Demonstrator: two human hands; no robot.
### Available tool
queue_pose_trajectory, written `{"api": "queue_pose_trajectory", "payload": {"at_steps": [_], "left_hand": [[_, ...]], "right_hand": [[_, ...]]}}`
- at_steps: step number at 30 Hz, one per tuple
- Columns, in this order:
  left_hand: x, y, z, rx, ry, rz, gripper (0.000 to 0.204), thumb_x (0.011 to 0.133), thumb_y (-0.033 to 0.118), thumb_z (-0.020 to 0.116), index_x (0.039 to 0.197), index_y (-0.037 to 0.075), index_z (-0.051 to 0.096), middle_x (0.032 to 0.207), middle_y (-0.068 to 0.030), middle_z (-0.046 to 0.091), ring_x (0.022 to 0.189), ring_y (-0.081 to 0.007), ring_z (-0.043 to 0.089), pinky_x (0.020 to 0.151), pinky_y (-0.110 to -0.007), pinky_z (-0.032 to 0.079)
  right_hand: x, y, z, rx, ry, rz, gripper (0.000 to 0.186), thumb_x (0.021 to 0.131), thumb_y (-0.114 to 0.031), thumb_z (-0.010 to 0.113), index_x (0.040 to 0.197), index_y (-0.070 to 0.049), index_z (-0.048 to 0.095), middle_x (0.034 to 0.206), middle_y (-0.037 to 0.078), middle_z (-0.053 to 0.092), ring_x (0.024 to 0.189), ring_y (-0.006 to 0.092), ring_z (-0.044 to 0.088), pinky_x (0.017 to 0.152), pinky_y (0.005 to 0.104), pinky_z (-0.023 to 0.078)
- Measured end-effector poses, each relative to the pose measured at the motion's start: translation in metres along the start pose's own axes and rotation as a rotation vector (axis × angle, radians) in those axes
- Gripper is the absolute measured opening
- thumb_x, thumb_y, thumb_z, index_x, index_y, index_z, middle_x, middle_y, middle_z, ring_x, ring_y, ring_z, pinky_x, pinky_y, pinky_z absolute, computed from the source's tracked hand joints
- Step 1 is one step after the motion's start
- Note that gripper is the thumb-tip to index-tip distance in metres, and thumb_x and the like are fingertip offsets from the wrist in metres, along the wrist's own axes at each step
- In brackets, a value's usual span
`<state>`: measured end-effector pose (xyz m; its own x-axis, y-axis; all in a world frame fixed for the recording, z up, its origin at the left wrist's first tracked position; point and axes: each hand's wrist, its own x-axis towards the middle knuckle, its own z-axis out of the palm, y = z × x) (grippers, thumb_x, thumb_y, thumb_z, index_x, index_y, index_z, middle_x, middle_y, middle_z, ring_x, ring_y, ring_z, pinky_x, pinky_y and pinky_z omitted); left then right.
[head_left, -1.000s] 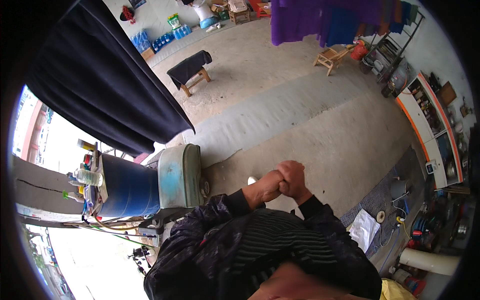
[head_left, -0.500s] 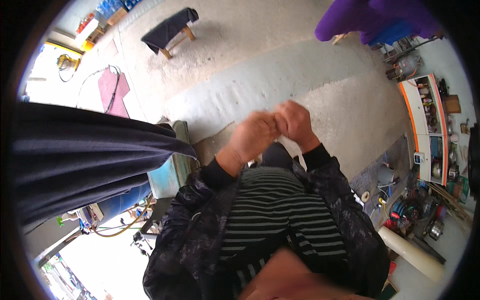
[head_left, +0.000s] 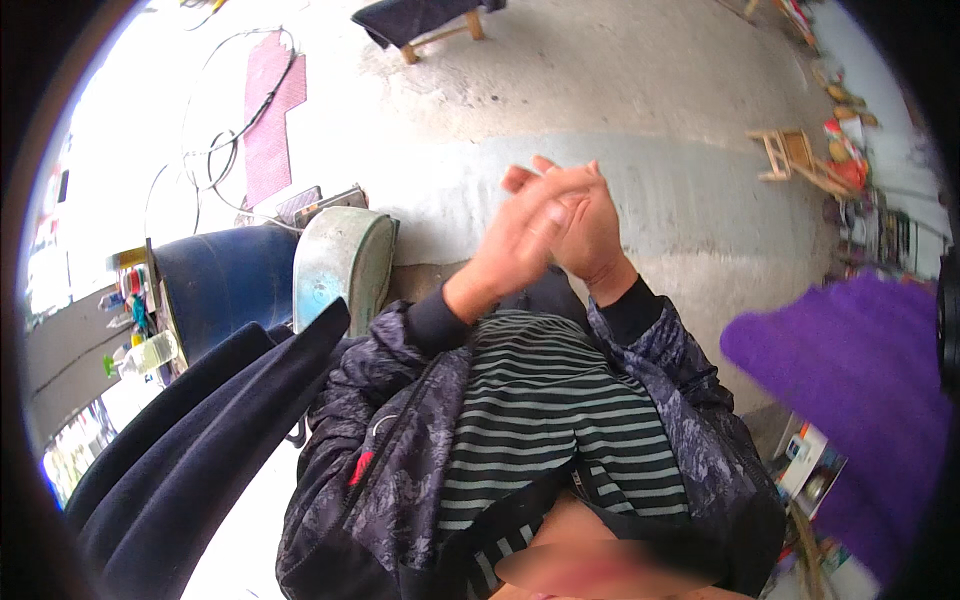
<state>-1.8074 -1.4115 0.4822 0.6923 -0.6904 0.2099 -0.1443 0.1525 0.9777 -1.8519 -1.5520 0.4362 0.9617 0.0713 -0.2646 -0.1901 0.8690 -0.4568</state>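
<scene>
In front of my striped shirt (head_left: 560, 400), my two hands meet palm to palm. My left hand (head_left: 515, 228) lies against the other with its fingers stretched out and some of their tips spread. Upright beside it, my right hand (head_left: 592, 232) has its fingers extended, partly covered by the left one. I see no object between them, though the palms themselves are hidden. Both wrists come out of the black cuffs of a dark patterned jacket (head_left: 375, 400).
Dark cloth (head_left: 210, 430) hangs at the left, purple cloth (head_left: 850, 390) at the right. Beyond the dark cloth stand a blue barrel (head_left: 225, 290) and a greenish rounded box (head_left: 345, 255). A pink mat (head_left: 270, 130), a cloth-covered bench (head_left: 425, 22) and a wooden stool (head_left: 785, 155) are farther off.
My fingers have gone from curled in together to stretched out, palm on palm. The view has turned: the purple cloth now sits lower at the right and the bench nearer the top edge.
</scene>
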Motion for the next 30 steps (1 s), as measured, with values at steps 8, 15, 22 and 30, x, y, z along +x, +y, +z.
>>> {"api": "queue_pose_trajectory", "payload": {"at_steps": [8, 15, 22, 30], "left_hand": [[0.107, -0.057, -0.061, 0.651, -0.068, 0.463, 0.036, 0.093, 0.031, 0.062, 0.122, 0.013, 0.073, 0.135, -0.0077, 0.065, 0.133, -0.0323, 0.056, 0.118, -0.061, 0.035], [0.206, -0.129, -0.171, 0.818, 0.091, 0.551, 0.049, 0.096, 0.038, 0.054, 0.130, 0.006, 0.068, 0.141, -0.0158, 0.064, 0.126, -0.0404, 0.060, 0.108, -0.054, 0.046], [0.287, -0.200, -0.314, 0.706, 0.305, -0.097, 0.040, 0.098, 0.025, 0.063, 0.133, 0.007, 0.065, 0.110, -0.0164, 0.075, 0.104, -0.0400, 0.069, 0.092, -0.048, 0.055], [0.315, -0.260, -0.446, 0.786, 0.725, -0.492, 0.036, 0.098, 0.038, 0.072, 0.094, 0.002, 0.073, 0.079, -0.0200, 0.073, 0.073, -0.0382, 0.073, 0.068, -0.046, 0.057]], "right_hand": [[0.149, -0.011, 0.007, 0.112, -0.200, 0.182, 0.062, 0.114, -0.051, 0.030, 0.150, -0.003, 0.046, 0.151, 0.021, 0.055, 0.140, 0.0308, 0.054, 0.118, 0.0424, 0.044], [0.276, -0.061, -0.006, -0.036, -0.022, 0.270, 0.049, 0.114, -0.043, 0.033, 0.145, -0.008, 0.051, 0.147, 0.015, 0.057, 0.136, 0.0247, 0.056, 0.117, 0.0397, 0.046], [0.417, -0.147, 0.058, -0.500, -0.014, 0.409, 0.040, 0.110, -0.030, 0.054, 0.137, -0.003, 0.063, 0.136, 0.010, 0.067, 0.126, 0.0199, 0.063, 0.107, 0.0395, 0.049], [0.616, -0.204, 0.010, -0.623, 0.126, 0.278, 0.019, 0.102, -0.025, 0.068, 0.109, -0.008, 0.070, 0.091, 0.006, 0.074, 0.077, 0.0173, 0.072, 0.072, 0.0327, 0.059]]}}
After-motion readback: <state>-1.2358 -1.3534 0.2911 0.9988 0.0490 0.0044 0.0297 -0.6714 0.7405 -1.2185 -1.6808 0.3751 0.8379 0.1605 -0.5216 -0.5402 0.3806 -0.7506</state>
